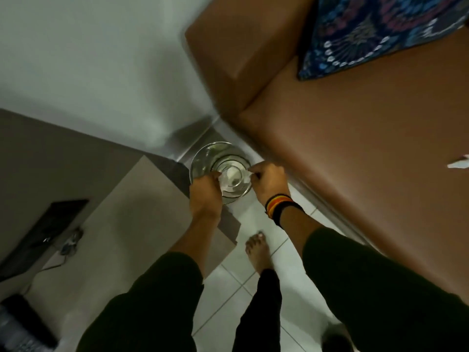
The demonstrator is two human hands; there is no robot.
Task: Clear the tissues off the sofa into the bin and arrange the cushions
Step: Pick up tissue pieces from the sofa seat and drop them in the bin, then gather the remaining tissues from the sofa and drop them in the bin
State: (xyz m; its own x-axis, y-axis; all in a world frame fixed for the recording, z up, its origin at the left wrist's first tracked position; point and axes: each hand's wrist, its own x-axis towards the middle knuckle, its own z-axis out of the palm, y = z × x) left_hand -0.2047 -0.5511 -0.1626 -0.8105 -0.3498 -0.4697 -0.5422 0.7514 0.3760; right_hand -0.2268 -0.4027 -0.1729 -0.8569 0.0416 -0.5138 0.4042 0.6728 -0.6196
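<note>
A round shiny bin [213,153] stands on the floor between a beige table and the brown sofa [368,148]. Something white, likely tissue [232,174], lies at its bottom. My left hand [204,193] hovers over the bin's near-left rim with fingers curled; what it holds is blurred. My right hand [269,179], with striped bands on the wrist, is over the right rim, fingers closed on a small white scrap. A white tissue [459,162] lies on the sofa seat at the right edge. A blue patterned cushion [375,31] leans in the sofa's corner.
The beige table [121,212] on the left carries a black device [45,232] and cables. The sofa arm [243,47] rises behind the bin. My bare foot [257,252] stands on the white tiled floor [236,295] in the narrow gap.
</note>
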